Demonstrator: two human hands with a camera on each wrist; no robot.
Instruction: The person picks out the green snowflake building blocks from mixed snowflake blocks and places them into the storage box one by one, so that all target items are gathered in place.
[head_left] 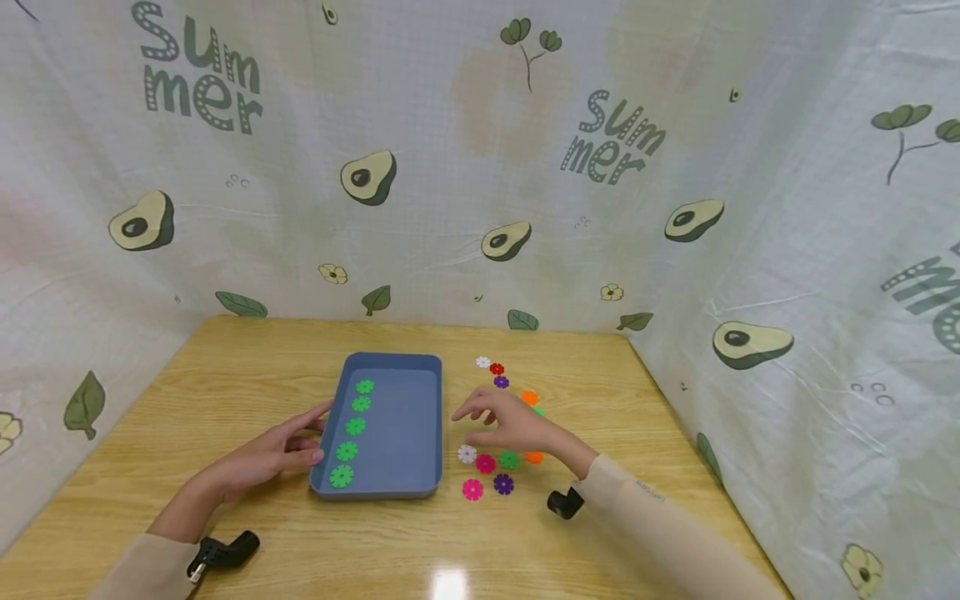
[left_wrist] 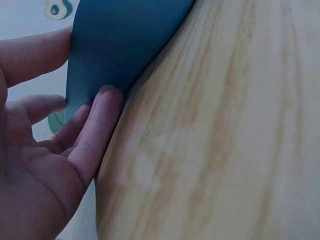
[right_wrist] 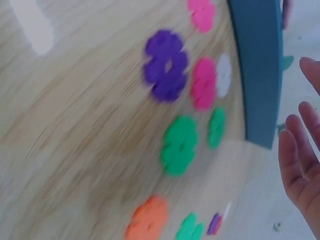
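Note:
A blue-grey tray (head_left: 401,433) lies on the table, with several green flower-shaped discs (head_left: 352,428) in a column along its left side. My left hand (head_left: 273,457) rests its fingers against the tray's left wall; in the left wrist view, the fingertips (left_wrist: 109,95) touch the wall's outer side low down. Right of the tray, my right hand (head_left: 510,422) hovers over loose flower discs, fingers slightly bent and nothing between them. Near it lie a white disc (head_left: 467,454), a magenta disc (head_left: 485,464), a green disc (head_left: 509,460) and an orange disc (head_left: 530,397), some partly hidden beneath the hand.
Closer to the table's front lie a pink disc (head_left: 472,489) and a purple disc (head_left: 503,484). Farther back are another white disc (head_left: 483,362), a red disc (head_left: 497,368) and a second purple disc (head_left: 501,382). A printed curtain (head_left: 435,108) encloses the wooden table (head_left: 360,550).

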